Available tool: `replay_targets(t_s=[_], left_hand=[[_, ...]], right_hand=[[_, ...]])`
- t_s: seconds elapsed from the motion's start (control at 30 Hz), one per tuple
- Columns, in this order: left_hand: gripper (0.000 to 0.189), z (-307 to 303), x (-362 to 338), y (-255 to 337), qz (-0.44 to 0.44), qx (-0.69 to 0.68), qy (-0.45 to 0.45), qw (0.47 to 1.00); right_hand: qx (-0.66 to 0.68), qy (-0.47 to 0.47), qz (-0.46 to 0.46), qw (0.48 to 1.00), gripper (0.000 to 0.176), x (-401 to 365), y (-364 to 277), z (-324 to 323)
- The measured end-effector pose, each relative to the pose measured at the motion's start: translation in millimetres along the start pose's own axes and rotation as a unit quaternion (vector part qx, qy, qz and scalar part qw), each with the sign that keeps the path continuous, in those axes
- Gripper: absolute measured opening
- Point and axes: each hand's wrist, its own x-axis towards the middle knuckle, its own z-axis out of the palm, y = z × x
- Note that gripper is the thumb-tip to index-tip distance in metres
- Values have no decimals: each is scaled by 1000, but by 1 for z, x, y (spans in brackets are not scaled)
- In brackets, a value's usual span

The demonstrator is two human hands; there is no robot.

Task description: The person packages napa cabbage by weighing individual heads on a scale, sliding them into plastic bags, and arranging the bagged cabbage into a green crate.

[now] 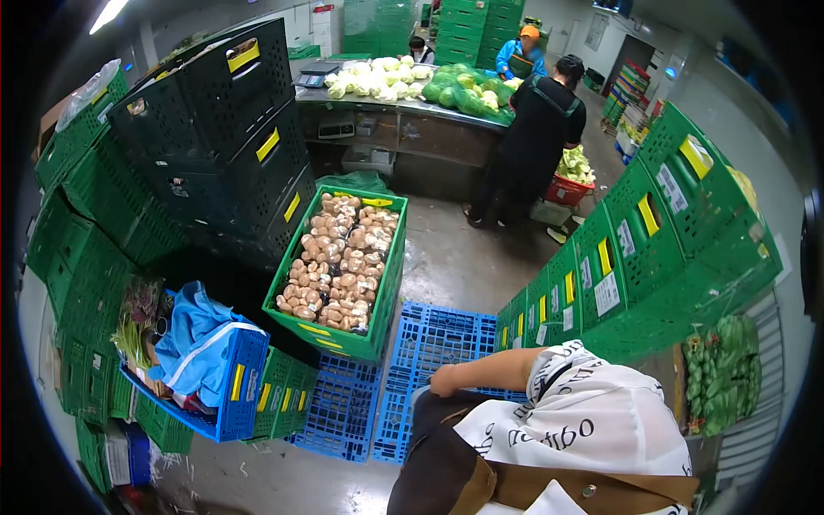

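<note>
Down around 6 o'clock in the view, the right hand sits on or just above a leg in dark trousers, with the arm coming out of a white sleeve with black lettering. Can't really tell whether its fingers are spread, pressed together or pinching anything, too small from up here. Left hand's out of view, so can't say for those fingers either.

Going by the clock from the right hand: blue pallets lie right by it at 12, and the brown mushrooms are between 10 and 11, in rows of packs filling a green crate, pretty near but apart from the hand. Dark crates are stacked behind that. At 9 there's a tilted blue crate with a blue cloth bunched in it. Green crates with yellow handles tower at 2.

Way off at 12, pale heads of veg and green netting full of cabbages are heaped on a metal tabletop. A co-worker in dark clothes stands near 1, beside a red crate of leaves.
</note>
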Motion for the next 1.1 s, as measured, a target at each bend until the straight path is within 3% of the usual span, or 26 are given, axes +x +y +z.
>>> replay_targets(t_s=[0.07,0.17,0.23,0.3,0.37,0.47,0.5,0.57,0.6,0.7,0.73,0.77,0.8,0.83,0.87,0.9,0.97,1.1], left_hand=[[29,-30,0,-18,-14,-2,9,1000],[27,-77,-6,-47,-37,-17,31,999],[26,-108,-16,-69,-48,-39,56,997],[24,-131,-37,-96,-57,-79,95,991],[23,-142,-77,-114,-52,-131,145,979],[21,-133,-135,-110,-57,-198,225,952],[22,-134,-151,-83,-145,-221,233,936],[23,-131,-177,-90,-156,-234,265,923],[23,-126,-185,-95,-173,-270,294,900],[23,-109,-210,-140,-166,-304,409,844],[27,-103,-207,-156,-298,-417,428,744],[26,-75,-205,-217,-267,-251,370,854],[27,-70,-202,-233,-232,-13,322,918],[27,-73,-200,-238,-181,186,311,914],[26,-69,-188,-238,-326,-80,309,890],[26,-81,-176,-238,-375,-186,313,853],[26,-119,-157,-250,-384,-237,307,838],[27,-227,-122,-298,-337,-242,300,859]], right_hand=[[47,-12,52,997,30,-5,-7,0],[177,76,55,980,39,2,-24,-6],[171,45,45,983,42,25,-29,-20],[125,1,-1,992,38,57,-36,-40],[-28,-43,-25,998,30,112,-30,-44],[-211,-141,-77,964,23,150,-81,-134],[-235,-141,-84,958,22,171,-100,-156],[-294,-80,-201,931,26,202,-158,-215],[-263,18,-272,926,28,213,-183,-235],[-215,117,-415,876,23,246,-275,-304],[-205,124,-435,868,21,252,-304,-326],[-191,138,-459,857,21,267,-328,-337],[-166,138,-474,854,21,281,-352,-345],[-139,138,-488,850,22,296,-372,-353],[-149,128,-486,851,23,307,-391,-360],[-157,117,-484,853,24,315,-411,-365],[-199,96,-478,850,24,342,-445,-363],[-305,50,-454,836,26,404,-489,-330]])
